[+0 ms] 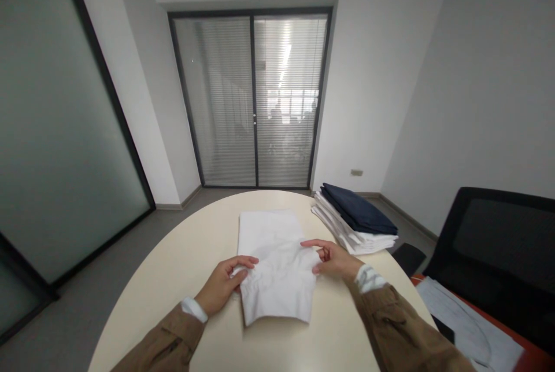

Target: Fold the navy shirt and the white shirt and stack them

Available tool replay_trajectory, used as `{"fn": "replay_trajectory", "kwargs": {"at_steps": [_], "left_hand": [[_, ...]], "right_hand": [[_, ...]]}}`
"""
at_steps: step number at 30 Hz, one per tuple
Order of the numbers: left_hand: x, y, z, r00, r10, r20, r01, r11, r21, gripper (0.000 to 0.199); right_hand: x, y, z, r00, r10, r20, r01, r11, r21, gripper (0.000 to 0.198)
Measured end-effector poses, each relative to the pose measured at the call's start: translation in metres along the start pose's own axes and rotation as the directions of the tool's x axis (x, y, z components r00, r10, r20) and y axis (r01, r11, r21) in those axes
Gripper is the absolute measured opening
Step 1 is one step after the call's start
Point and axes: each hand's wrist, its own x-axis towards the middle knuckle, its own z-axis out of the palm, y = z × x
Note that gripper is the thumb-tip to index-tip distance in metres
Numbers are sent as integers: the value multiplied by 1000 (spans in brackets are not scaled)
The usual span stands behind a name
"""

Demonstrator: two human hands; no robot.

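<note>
A white piece of folded cloth, perhaps a garment, lies on the round cream table in front of me. Its near part is lifted a little and wrinkled across the middle. My left hand pinches the cloth's left edge between thumb and fingers. On the opposite edge, my right hand grips the fabric, with the index finger stretched over the top. The cloth's near edge hangs just above the tabletop.
A stack of folded white cloths with a dark blue folded cloth on top stands at the table's right edge. A black mesh chair is to the right, with papers on its orange seat. Glass doors are behind.
</note>
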Motion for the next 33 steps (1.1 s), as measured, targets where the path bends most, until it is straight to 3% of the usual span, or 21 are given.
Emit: {"fn": "replay_trajectory", "kwargs": {"at_steps": [3, 7, 11, 17, 24, 28, 33], "left_hand": [[-2, 4, 2, 998, -64, 5, 64, 994, -92, 27], [-2, 4, 4, 979, -179, 102, 195, 963, -187, 38], [-3, 0, 4, 952, -246, 185, 274, 951, -146, 41], [-5, -2, 2, 964, -179, 198, 172, 984, 54, 38], [-7, 6, 1, 979, -12, 204, -17, 990, 137, 52], [-6, 9, 3, 997, 51, 59, -58, 991, 117, 38], [-4, 10, 9, 990, 43, -133, -41, 999, 18, 34]], "right_hand": [[-2, -2, -1, 999, -30, -16, 30, 999, 15, 81], [-4, 3, -1, 994, 96, 54, -93, 994, -56, 87], [-7, 8, -1, 981, 193, 29, -188, 975, -121, 93], [-11, -1, 2, 952, 279, 125, -253, 949, -188, 90], [-11, -22, 16, 917, 362, 166, -309, 910, -275, 96], [-11, -25, 18, 940, 315, 127, -276, 927, -254, 88], [-9, -24, 19, 993, 119, 23, -113, 977, -179, 68]]}}
